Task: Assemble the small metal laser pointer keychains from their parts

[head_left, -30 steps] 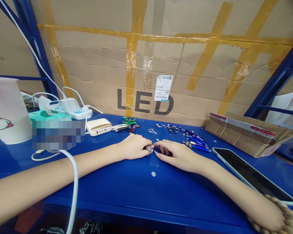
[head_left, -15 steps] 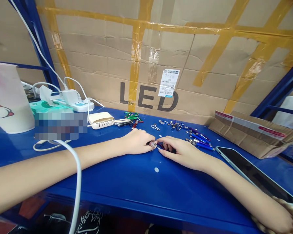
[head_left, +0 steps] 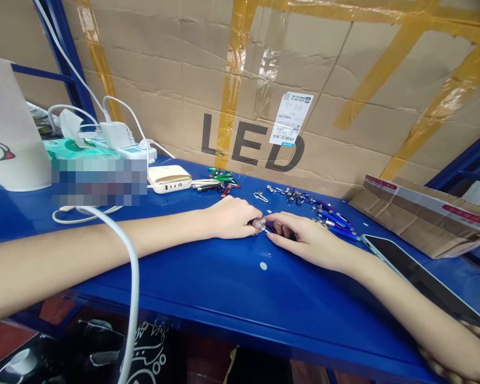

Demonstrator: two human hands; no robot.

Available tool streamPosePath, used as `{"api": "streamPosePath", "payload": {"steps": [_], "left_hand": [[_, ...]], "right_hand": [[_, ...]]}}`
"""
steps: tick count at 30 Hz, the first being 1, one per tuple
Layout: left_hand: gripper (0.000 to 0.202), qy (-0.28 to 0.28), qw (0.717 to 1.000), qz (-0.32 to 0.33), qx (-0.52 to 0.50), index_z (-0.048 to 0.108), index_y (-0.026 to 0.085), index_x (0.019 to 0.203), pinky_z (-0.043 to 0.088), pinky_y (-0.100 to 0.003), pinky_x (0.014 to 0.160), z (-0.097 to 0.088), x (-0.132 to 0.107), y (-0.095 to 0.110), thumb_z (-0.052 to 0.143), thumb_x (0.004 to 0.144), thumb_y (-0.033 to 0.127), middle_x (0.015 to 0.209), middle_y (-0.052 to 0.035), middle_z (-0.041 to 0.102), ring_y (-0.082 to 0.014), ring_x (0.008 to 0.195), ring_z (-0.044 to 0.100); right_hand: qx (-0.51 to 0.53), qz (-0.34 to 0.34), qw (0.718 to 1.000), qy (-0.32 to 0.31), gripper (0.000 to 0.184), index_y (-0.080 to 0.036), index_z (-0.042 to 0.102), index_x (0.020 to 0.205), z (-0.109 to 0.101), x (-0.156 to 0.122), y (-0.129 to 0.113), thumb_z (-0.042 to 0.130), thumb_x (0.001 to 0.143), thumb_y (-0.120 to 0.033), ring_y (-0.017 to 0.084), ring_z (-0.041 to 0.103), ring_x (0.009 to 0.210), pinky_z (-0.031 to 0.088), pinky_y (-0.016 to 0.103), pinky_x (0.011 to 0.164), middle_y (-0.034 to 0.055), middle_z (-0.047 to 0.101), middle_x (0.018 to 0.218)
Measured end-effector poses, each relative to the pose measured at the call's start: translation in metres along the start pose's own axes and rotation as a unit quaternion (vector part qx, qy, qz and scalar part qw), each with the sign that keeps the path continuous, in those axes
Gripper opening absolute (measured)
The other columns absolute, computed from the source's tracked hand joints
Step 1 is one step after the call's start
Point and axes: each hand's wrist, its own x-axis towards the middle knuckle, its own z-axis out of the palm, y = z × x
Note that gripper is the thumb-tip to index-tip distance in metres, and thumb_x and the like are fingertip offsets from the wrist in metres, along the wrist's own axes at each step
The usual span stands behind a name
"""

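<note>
Small silver-capped pen barrel (head_left: 258, 224) sits between both hands, just above the blue table (head_left: 208, 277). Grip closed on it from both sides: left hand (head_left: 232, 217) fingertips at the cap, right hand (head_left: 304, 240) fingers along the barrel. Piece is tiny, so it could slip and roll if pressure eases or fingers shift; a slip could also knock the loose blue pens (head_left: 334, 221) or metal fittings (head_left: 290, 196) nearby. Forearms rest low along the table, angled inward, wrists nearly flat, hands meeting at centre
</note>
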Motion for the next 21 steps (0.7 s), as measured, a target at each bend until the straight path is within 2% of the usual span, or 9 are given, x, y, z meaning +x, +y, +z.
{"api": "streamPosePath", "payload": {"steps": [8, 12, 21], "left_hand": [[0.026, 0.033, 0.999, 0.028, 0.009, 0.063, 0.020, 0.078, 0.025, -0.023, 0.047, 0.0066, 0.0017, -0.0031, 0.039, 0.080, 0.030, 0.067, -0.0027, 0.064, -0.0171, 0.066, 0.060], [0.030, 0.043, 0.999, 0.022, 0.015, 0.063, 0.018, 0.078, 0.027, -0.023, 0.049, 0.0081, 0.0027, -0.0026, 0.037, 0.081, 0.033, 0.067, -0.0043, 0.065, -0.0167, 0.066, 0.059], [0.027, 0.028, 0.999, 0.017, 0.007, 0.064, 0.019, 0.083, 0.031, -0.023, 0.053, 0.0053, 0.0016, -0.0014, 0.040, 0.080, 0.031, 0.066, -0.0034, 0.064, -0.0159, 0.064, 0.058]], "right_hand": [[-0.003, -0.016, 1.000, 0.006, 0.039, -0.022, 0.052, 0.114, 0.0024, 0.0011, 0.0035, 0.040, 0.086, -0.046, 0.010, 0.047, 0.065, 0.040, 0.024, 0.062, 0.0014, 0.054, 0.077], [-0.014, -0.010, 1.000, 0.004, 0.040, -0.021, 0.052, 0.113, 0.0023, 0.0013, 0.0033, 0.042, 0.085, -0.046, 0.011, 0.048, 0.064, 0.039, 0.023, 0.059, 0.0021, 0.055, 0.075], [-0.018, -0.013, 1.000, 0.011, 0.039, -0.021, 0.052, 0.113, 0.0037, 0.0018, 0.0040, 0.041, 0.085, -0.046, 0.010, 0.048, 0.064, 0.039, 0.022, 0.059, 0.0013, 0.056, 0.077]]}}
